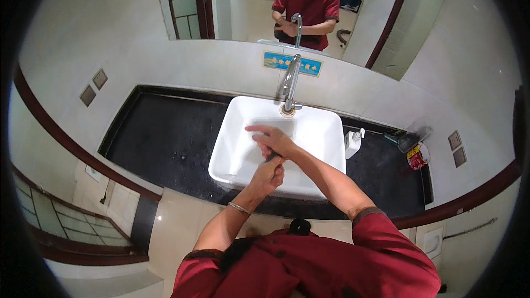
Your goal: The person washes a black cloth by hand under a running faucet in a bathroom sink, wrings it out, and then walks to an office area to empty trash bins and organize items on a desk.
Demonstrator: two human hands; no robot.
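Note:
Both of my hands meet over a white rectangular washbasin point(319, 132). My left hand point(269, 177) has its fingers curled and presses against the underside of my right hand near the thumb. The right thumb is hidden, and what lies inside the left fingers cannot be made out. Above it, my right hand point(275, 140) is turned back upward, its index finger stretched to the left and the other fingers loosely bent. A bangle point(239, 207) circles my left wrist. Behind my hands, a chrome tap point(292, 78) rises from the basin's back rim. No water stream can be made out.
A black countertop point(165, 140) surrounds the basin. To the right stand a white pump bottle point(353, 144), a clear container point(414, 134) and a red-labelled container point(417, 157). A wall mirror point(236, 4) reflects a person in red. Below it, a blue sign point(271, 60) bears writing.

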